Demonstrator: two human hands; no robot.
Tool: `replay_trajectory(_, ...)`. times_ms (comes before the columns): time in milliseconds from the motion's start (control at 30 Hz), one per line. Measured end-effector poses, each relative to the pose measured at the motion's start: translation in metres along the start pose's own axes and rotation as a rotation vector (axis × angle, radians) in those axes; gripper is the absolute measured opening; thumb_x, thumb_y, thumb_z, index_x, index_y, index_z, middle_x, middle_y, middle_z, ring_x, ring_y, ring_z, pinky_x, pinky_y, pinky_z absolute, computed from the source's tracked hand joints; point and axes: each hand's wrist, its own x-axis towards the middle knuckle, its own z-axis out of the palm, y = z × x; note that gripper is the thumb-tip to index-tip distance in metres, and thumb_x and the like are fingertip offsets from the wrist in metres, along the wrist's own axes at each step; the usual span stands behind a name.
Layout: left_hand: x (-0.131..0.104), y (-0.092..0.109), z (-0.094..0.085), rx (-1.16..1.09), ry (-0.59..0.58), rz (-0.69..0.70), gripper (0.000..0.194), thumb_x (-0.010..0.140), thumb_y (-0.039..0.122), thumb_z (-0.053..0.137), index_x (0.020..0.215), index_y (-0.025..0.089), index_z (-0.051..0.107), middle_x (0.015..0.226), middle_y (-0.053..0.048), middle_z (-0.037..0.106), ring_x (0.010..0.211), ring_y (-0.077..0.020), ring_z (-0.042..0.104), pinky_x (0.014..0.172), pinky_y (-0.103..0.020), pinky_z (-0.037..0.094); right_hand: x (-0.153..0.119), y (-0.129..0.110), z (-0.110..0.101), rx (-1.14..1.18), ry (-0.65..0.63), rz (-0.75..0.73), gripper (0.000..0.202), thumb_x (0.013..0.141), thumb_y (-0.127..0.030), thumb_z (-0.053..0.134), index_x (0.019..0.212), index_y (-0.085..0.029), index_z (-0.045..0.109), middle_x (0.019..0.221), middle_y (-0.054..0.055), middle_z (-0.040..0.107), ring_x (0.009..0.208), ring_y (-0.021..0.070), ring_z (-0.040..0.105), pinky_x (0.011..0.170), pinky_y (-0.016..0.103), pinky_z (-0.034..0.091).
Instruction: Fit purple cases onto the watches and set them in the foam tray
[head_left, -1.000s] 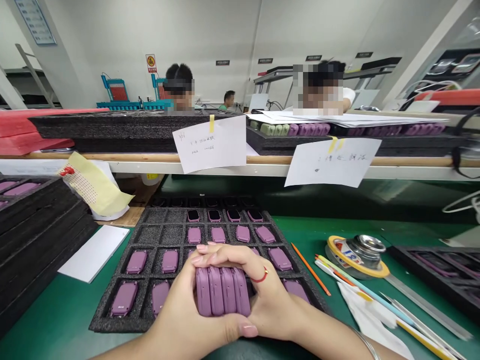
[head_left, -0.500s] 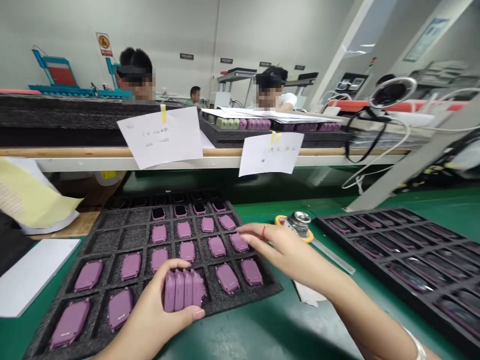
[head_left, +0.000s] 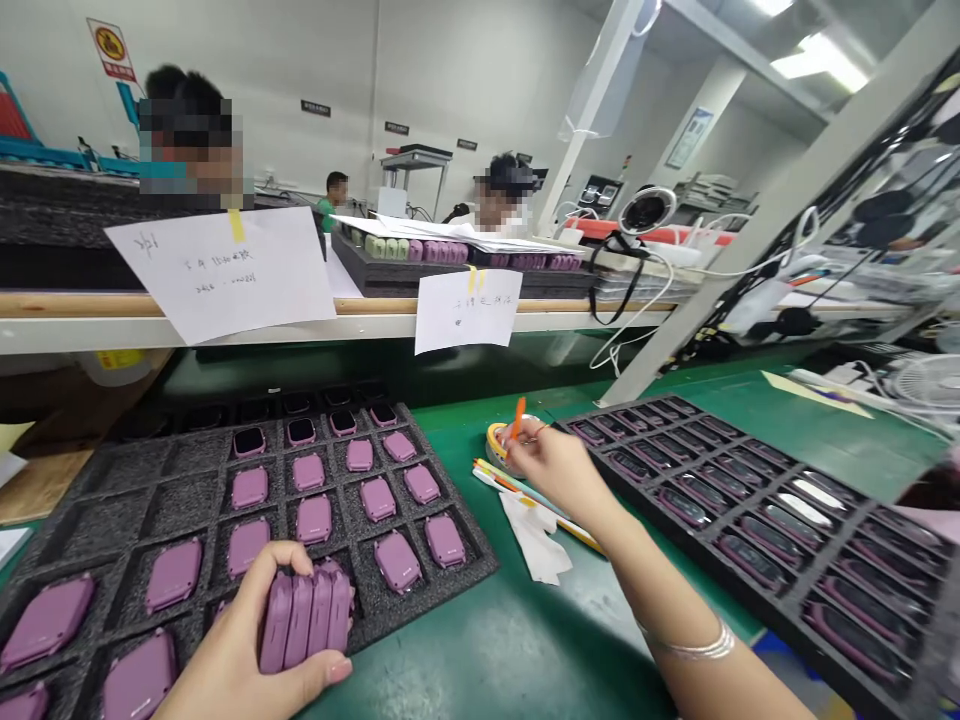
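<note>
My left hand [head_left: 255, 640] is wrapped round a row of several purple watch cases [head_left: 306, 615], held over the near part of a black foam tray [head_left: 472, 560]. More purple cases [head_left: 377, 497] lie singly in its compartments, and a few with dark screens [head_left: 302, 431] sit further back. To the right of this tray, my right hand [head_left: 559, 468] pinches a small orange stick [head_left: 517, 420] that stands upright from the fingers. Beside and partly behind that hand is a yellow tape roll [head_left: 495, 440]. Thin coloured sticks [head_left: 506, 481] and a crumpled white cloth [head_left: 534, 535] lie below it.
A second foam tray [head_left: 757, 440] holding dark-faced purple pieces stands at the right. A shelf edge [head_left: 375, 320] with taped paper notes [head_left: 232, 275] spans the view above the trays, joined by a slanted white post [head_left: 675, 310]. Other people sit beyond the shelf.
My right hand has left the tray's right edge, moved right to the tape roll and taken hold of an orange stick. My left hand still grips the cases. The view has swung right.
</note>
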Motion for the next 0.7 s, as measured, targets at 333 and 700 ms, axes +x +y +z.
replay_trajectory(333, 0.001, -0.001, 0.003, 0.037, 0.054, 0.029, 0.058, 0.063, 0.051, 0.082, 0.106, 0.029, 0.049, 0.088, -0.002, 0.075, 0.082, -0.0290, 0.074, 0.082, -0.043, 0.057, 0.012, 0.037, -0.025, 0.134, 0.274, 0.050, 0.021, 0.100, -0.034, 0.058, 0.102, -0.014, 0.067, 0.098, 0.004, 0.071, 0.088, 0.0178, 0.070, 0.083, 0.039, 0.058)
replay_trajectory(700, -0.001, 0.010, 0.006, 0.051, 0.029, 0.006, 0.052, 0.060, 0.040, 0.081, 0.099, 0.030, 0.048, 0.087, 0.001, 0.073, 0.082, -0.0278, 0.072, 0.080, -0.039, 0.055, 0.021, 0.028, -0.027, -0.145, 0.141, 0.136, 0.024, 0.100, -0.036, 0.059, 0.095, -0.014, 0.067, 0.090, 0.002, 0.070, 0.077, 0.0150, 0.068, 0.074, 0.034, 0.058)
